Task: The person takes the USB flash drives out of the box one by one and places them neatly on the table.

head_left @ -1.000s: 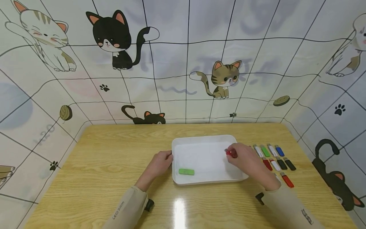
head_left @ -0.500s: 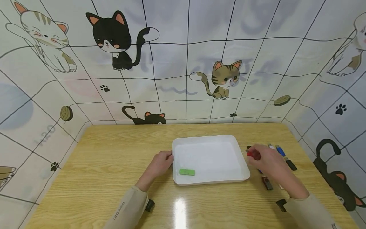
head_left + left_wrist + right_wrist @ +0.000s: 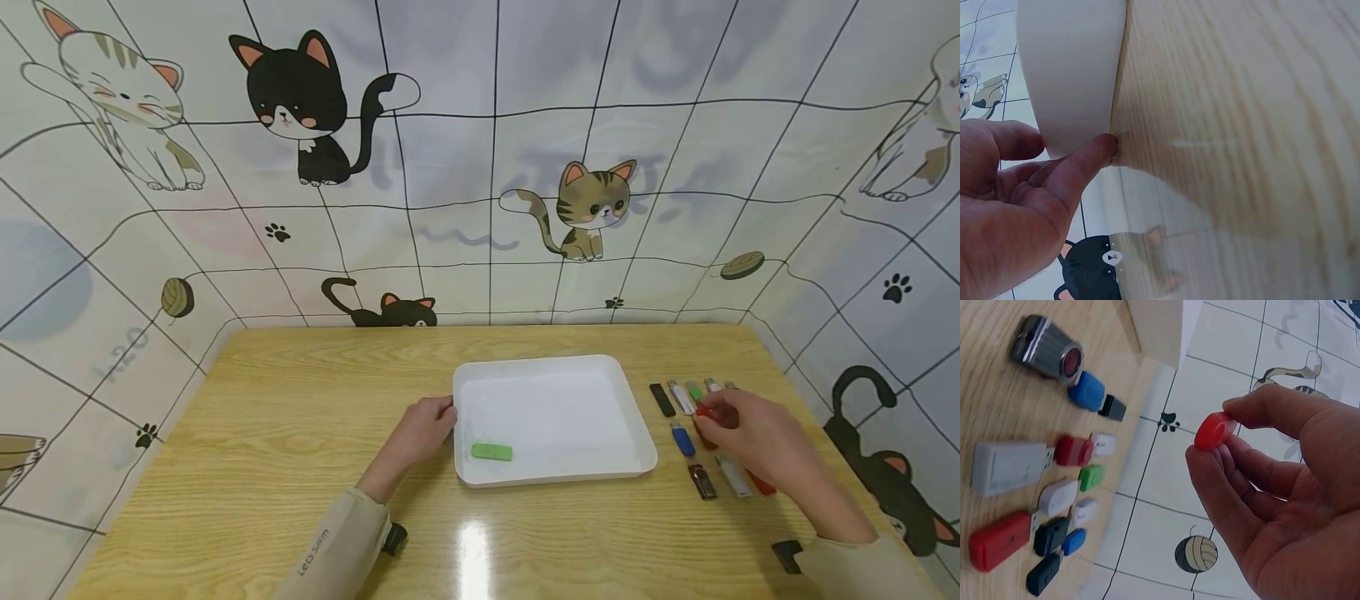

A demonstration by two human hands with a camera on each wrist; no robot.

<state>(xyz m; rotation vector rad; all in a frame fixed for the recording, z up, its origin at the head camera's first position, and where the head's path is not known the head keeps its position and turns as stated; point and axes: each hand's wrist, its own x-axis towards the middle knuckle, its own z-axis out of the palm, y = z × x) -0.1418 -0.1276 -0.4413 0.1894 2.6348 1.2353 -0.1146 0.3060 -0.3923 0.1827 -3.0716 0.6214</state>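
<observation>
My left hand [image 3: 425, 429] holds the left side of a white tray [image 3: 555, 417]; in the left wrist view its fingers pinch the tray's outer wall [image 3: 1072, 75] near a corner. A green USB flash drive [image 3: 492, 452] lies inside the tray at the front left. To the right of the tray, my right hand [image 3: 761, 437] is over the rows of flash drives. It pinches a small red USB flash drive [image 3: 1213, 431] between thumb and fingertips, raised above the table in the right wrist view.
Several USB flash drives lie in rows right of the tray, among them a black one [image 3: 662, 400], a blue one [image 3: 682, 440], a silver-grey one [image 3: 732, 477] and a dark one [image 3: 702, 482]. My right hand covers part of the rows. Cat-patterned cloth [image 3: 450, 183] walls off the wooden table [image 3: 315, 375].
My right hand has moved right, from over the tray's right side to above the rows of flash drives, still pinching the red one. My left hand stays at the tray's left side.
</observation>
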